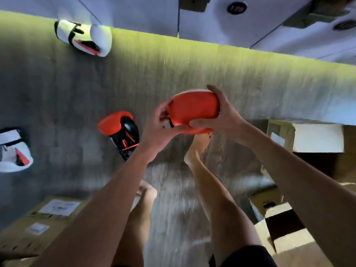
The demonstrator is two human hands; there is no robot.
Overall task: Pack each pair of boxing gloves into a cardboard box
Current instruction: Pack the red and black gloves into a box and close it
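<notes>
One orange glove (192, 110), apparently between fingers (201, 123).

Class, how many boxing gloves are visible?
4: orange padded glove gripped by left hand and right hand; orange-and-black glove on the floor; white glove farther off, upper left; second white glove at the left edge. Others may be hidden.

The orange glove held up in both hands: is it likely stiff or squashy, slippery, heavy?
Probably padded yet shape-holding: the orange glove looks fully rounded between the left hand and right hand. Its glossy skin looks somewhat slick, so a two-handed hold seems sensible. Probably light for its bulk, since it is held up at arm's length.
</notes>
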